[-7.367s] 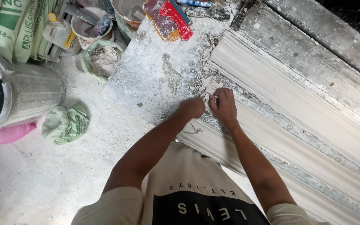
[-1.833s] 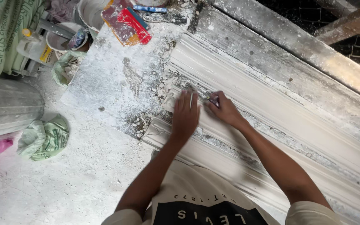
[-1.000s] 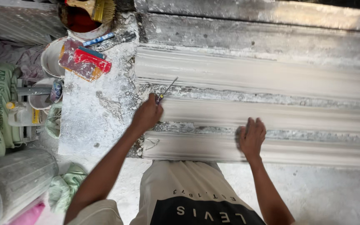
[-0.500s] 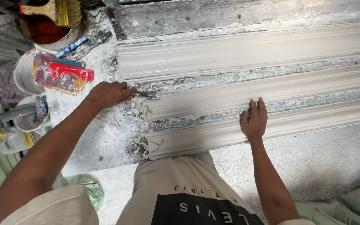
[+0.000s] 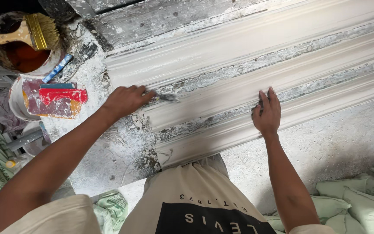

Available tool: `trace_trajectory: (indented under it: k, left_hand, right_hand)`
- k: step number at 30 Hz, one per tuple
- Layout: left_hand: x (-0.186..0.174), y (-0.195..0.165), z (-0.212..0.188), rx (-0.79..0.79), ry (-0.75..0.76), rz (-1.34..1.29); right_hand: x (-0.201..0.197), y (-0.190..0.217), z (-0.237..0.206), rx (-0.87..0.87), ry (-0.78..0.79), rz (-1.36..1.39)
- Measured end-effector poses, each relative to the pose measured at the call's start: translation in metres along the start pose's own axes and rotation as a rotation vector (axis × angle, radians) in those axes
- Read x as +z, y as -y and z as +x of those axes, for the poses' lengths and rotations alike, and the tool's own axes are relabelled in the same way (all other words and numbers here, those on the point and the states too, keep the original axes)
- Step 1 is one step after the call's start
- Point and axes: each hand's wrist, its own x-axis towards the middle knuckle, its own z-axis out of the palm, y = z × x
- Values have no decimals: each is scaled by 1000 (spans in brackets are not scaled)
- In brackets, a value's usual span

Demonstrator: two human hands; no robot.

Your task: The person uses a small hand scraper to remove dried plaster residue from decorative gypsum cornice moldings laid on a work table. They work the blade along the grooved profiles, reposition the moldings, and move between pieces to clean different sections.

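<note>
A long white plaster moulding (image 5: 256,65) runs slantwise across the top of the view, with grey crumbly seams between its ridges. It lies on a dusty, plaster-spattered work surface (image 5: 117,151). Pale green sacks (image 5: 360,199) are piled at the lower right, and more sacks sit at the far left edge.

The left hand (image 5: 124,100) is closed around a small metal scraper (image 5: 166,98), whose blade rests on the moulding just beside its left end (the handle is hidden inside the fist). The right hand (image 5: 266,113) lies flat and open on a lower ridge of the moulding, fingers spread, holding nothing.

At the upper left stands a bucket (image 5: 20,58) of reddish-brown liquid with a wide brush (image 5: 29,35) resting across its rim. Just below it a white tub (image 5: 18,102) carries a red and blue flat scraper (image 5: 59,95), and a thin blue-handled tool (image 5: 58,68) lies between the two.
</note>
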Motion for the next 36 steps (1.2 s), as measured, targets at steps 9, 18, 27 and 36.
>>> trace_trajectory:
  k: [9, 18, 27, 36]
  left_hand:
    - [13, 2, 28, 30, 37, -8]
    - [19, 3, 8, 12, 40, -71]
    - [17, 8, 49, 113, 68, 40]
    - [14, -32, 107, 120, -34, -40]
  right_hand:
    - [0, 0, 1, -13, -2, -7]
    - [2, 1, -1, 11, -3, -21]
    - [3, -5, 1, 46, 1, -3]
    - [-3, -6, 1, 33, -19, -9]
